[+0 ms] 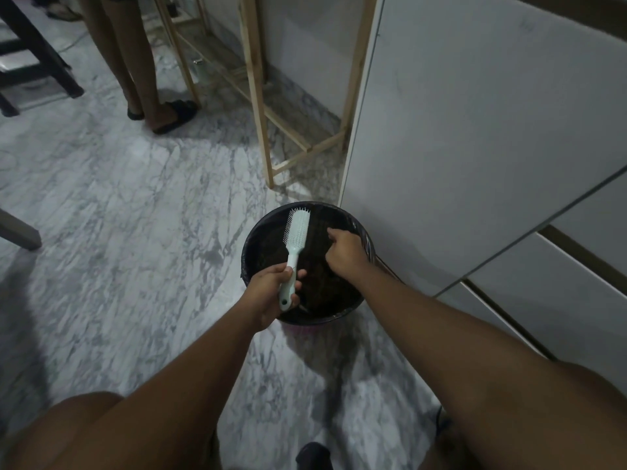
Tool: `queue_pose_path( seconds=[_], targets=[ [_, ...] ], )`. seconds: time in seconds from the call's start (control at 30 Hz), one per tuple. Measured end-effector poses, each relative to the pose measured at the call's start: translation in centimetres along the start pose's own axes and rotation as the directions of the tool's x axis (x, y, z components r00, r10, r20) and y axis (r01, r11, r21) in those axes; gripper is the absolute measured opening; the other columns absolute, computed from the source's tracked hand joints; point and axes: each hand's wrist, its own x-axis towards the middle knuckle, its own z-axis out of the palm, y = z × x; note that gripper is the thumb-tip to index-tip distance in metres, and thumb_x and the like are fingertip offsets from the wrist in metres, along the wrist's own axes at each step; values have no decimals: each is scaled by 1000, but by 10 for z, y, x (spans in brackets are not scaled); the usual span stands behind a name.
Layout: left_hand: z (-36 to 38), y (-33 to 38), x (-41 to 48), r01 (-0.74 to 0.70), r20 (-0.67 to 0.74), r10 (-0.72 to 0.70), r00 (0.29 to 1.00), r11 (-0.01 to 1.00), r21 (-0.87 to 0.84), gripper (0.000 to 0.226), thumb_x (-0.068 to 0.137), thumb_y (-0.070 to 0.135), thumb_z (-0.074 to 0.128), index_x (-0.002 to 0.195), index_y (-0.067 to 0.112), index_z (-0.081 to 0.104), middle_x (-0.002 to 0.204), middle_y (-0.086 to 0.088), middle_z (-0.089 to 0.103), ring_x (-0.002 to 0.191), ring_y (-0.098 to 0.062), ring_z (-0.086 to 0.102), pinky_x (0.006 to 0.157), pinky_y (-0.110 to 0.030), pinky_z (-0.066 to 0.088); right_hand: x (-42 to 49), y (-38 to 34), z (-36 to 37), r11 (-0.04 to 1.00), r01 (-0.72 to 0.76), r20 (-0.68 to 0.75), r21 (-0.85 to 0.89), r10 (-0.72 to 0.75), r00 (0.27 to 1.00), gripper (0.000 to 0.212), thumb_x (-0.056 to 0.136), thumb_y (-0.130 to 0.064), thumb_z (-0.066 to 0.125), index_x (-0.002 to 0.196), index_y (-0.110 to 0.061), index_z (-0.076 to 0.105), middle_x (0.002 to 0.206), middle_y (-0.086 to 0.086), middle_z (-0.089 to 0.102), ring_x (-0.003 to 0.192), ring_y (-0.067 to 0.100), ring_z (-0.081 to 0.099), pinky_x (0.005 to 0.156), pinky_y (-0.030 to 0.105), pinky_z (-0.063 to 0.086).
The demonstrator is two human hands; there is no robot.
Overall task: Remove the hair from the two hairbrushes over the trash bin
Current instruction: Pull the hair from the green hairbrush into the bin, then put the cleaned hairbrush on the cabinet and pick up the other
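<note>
Gripping pale green hairbrush (296, 245) by the handle with left hand (271, 295), fingers wrapped shut around the lower grip, thumb lying across the handle's right side. Holding brush head up and away, bristles facing left, head hanging over the far-left part of the trash bin (258, 232) opening. Keeping handle end over the bin's near-left rim.

Reaching right hand (344, 251) into the space above the bin's right half, fingers curled together and pointing down and left toward the dark contents. Not touching the brush; standing apart from it, to its right. Cannot tell whether any hair is pinched between the fingertips, since the contents below are equally dark.

Sitting on the marble floor (135, 232): round bin lined with a black bag, bag edge folded over the rim. Standing just beside the bin's right rim: white cabinet (475, 147), its corner edge rising from the bin's far-right side. Standing beyond the bin's far edge: bare wooden shelf frame (258, 106), against the wall.

Showing at the frame's upper left: another person's legs (135, 62) in dark sandals, well apart from the bin. Showing at the lower corners: wearer's own knees, either side of the forearms.

Only one hairbrush in view.
</note>
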Motion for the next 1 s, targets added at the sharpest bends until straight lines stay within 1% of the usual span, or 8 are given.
queue_pose_path(
  seconds=[0.17, 0.3, 0.37, 0.43, 0.53, 0.77, 0.87, 1.0],
  targets=[
    [6, -3, 0, 24, -52, -18, 999, 993, 117, 25, 103, 10, 48, 124, 3, 59, 103, -10, 68, 82, -18, 64, 60, -33, 57, -8, 3, 12, 960, 86, 119, -266, -55, 991, 59, 98, -27, 47, 149, -3, 29, 139, 21, 49, 129, 36, 47, 105, 48, 44],
    [0, -15, 11, 143, -164, -120, 979, 980, 140, 17, 101, 9, 49, 109, 4, 62, 99, -15, 61, 84, -24, 60, 69, -41, 58, -7, 15, 23, 909, 81, 191, -408, -1, 982, 72, 98, -47, 40, 153, -7, 17, 158, 20, 23, 145, 39, 21, 115, 59, 25],
    [-6, -23, 22, 170, -246, -113, 963, 960, 224, 17, 100, 12, 50, 106, 9, 65, 110, -21, 60, 90, -29, 58, 63, -39, 56, -7, 22, 28, 899, 77, 209, -430, 16, 978, 77, 97, -52, 39, 154, -8, 13, 161, 18, 15, 149, 38, 12, 118, 59, 18],
    [-10, -28, 31, 179, -282, -100, 954, 946, 270, 22, 99, 16, 51, 114, 14, 67, 126, -23, 58, 98, -32, 55, 58, -36, 54, -4, 30, 32, 899, 80, 214, -430, 15, 977, 78, 98, -53, 39, 155, -8, 11, 162, 18, 13, 149, 38, 9, 119, 58, 15],
    [-14, -34, 41, 199, -304, -112, 946, 941, 273, 25, 99, 17, 52, 119, 15, 66, 131, -23, 56, 100, -33, 54, 58, -35, 53, 3, 41, 38, 893, 80, 227, -442, 25, 974, 77, 98, -52, 39, 155, -8, 10, 162, 18, 12, 150, 38, 8, 119, 58, 14],
    [-5, -7, 25, 191, -303, -102, 947, 941, 278, 23, 100, 18, 51, 118, 14, 65, 121, -21, 60, 98, -34, 56, 64, -39, 52, 9, 14, 13, 888, 109, 225, -446, -6, 974, 75, 99, -50, 39, 154, -8, 12, 161, 19, 12, 149, 38, 8, 119, 59, 15],
    [15, 40, -13, 147, -323, -59, 945, 956, 256, 23, 100, 14, 52, 118, 10, 65, 105, -17, 59, 87, -30, 57, 62, -38, 50, 4, -36, -26, 884, 145, 189, -445, -66, 980, 74, 98, -50, 39, 153, -8, 15, 161, 18, 15, 149, 38, 11, 118, 60, 17],
    [64, 142, -86, 82, -328, -4, 945, 971, 224, 14, 98, 13, 54, 107, 8, 64, 101, -17, 57, 83, -29, 56, 58, -37, 50, -7, -131, -106, 887, 237, 64, -396, -230, 971, 65, 97, -48, 43, 147, -9, 29, 152, 16, 31, 143, 36, 26, 114, 55, 27]
  ],
)
